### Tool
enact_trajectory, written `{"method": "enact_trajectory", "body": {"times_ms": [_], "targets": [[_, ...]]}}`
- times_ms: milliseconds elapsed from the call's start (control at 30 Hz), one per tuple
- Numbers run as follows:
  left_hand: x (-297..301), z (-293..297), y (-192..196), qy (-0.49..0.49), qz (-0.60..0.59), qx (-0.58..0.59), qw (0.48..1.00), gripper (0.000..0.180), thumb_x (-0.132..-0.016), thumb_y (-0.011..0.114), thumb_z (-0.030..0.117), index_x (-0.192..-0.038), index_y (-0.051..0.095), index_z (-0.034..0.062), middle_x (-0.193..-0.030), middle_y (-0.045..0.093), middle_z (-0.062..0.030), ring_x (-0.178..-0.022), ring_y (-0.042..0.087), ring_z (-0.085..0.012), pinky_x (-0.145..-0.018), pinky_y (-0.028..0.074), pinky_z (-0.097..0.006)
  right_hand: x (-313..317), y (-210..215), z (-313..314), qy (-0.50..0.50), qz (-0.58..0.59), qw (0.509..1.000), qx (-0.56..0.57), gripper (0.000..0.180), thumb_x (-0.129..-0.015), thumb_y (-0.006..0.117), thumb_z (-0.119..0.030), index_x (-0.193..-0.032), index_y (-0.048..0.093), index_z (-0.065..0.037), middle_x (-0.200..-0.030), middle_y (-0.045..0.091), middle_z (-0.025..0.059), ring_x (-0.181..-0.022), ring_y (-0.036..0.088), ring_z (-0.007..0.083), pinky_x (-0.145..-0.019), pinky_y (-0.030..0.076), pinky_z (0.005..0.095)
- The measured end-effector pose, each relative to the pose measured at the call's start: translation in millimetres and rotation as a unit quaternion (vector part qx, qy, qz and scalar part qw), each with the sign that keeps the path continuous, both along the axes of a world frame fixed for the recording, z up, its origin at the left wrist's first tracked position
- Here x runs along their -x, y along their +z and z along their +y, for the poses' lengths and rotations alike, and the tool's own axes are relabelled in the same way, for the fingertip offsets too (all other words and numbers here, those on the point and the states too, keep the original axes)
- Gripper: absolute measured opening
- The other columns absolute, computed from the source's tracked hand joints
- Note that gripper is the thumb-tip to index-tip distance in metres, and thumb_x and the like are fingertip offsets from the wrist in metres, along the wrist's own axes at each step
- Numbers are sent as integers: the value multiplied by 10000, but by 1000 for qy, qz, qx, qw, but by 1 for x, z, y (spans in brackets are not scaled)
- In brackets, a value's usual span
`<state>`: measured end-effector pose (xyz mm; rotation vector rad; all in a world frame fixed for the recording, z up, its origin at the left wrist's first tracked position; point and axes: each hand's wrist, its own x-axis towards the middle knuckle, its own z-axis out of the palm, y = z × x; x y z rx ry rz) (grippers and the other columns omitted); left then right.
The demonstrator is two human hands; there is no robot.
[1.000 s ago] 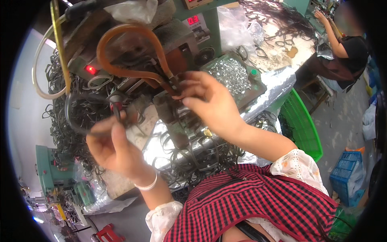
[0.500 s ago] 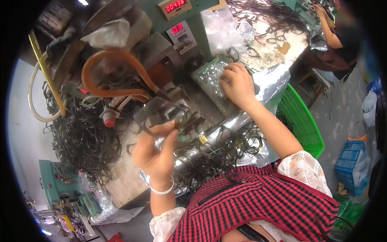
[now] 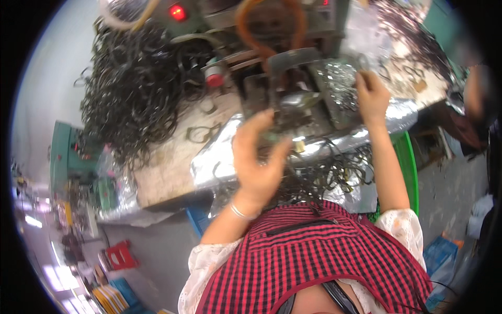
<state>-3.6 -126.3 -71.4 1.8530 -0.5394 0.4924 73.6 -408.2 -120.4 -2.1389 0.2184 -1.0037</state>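
1. Left hand [image 3: 256,162] first, in the head view: thumb and fingers spread, a visible gap at the tips, and a dark curved shape [image 3: 294,56], probably an eyeglass frame, blurred just beyond them. Whether the fingers grip it, I can't tell. It sits before the machine [image 3: 225,21], beneath an orange tube [image 3: 242,26].

2. Over to the right hand [image 3: 372,99]: fingers curled together beside small shiny pieces [image 3: 340,76]. A pinch, perhaps, suited to bits that tiny, but I can't tell whether anything's in it.

3. Those pieces lie in a tray [image 3: 342,116], right beside the machine; presumably that saves reaching and stops them scattering.

4. Now the left side: a heap of dark frames [image 3: 130,99] on the bench [image 3: 167,172], likely piled there to leave room to work.

5. Nearer the body, more dark loops [image 3: 334,175] lie by the silvery sheet [image 3: 217,157] over the bench edge, which perhaps shields it.
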Motion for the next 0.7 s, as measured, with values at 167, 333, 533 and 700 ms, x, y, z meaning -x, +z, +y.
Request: {"method": "enact_trajectory", "body": {"times_ms": [167,333,533,700], "targets": [[61,42,-27,-79,74,-461,881,570,-753,756,374,-1257,572,182,-1401,391,-210,-1030,571,-348,-1071,341,-499,11,-3,-3,47,60,994,-72,190,-864,659,-156,-1014,687,-43,-875,713,81,-777,669,153,-730,511,291],[49,111,58,-160,180,-560,793,403,-728,768,316,-1080,683,140,-1253,563,-133,-942,625,-305,-878,489,-400,9,-1,2,62,42,996,-43,191,-858,642,-119,-1030,680,-48,-917,710,81,-833,667,163,-775,501,287],[-52,151,42,184,247,-476,824,331,-816,689,343,-886,717,20,-881,685,-187,-845,667,-317,-755,522,-388,5,0,20,87,34,994,-65,175,-866,633,-107,-1022,678,-45,-937,707,92,-840,676,196,-775,505,304],[-127,166,-92,356,248,-492,755,600,-754,672,576,-898,702,-5,-879,686,-218,-871,661,-380,-772,521,-412,22,-1,2,30,19,999,27,157,-849,637,-79,-994,682,-39,-934,692,127,-885,660,259,-785,503,342]]}}
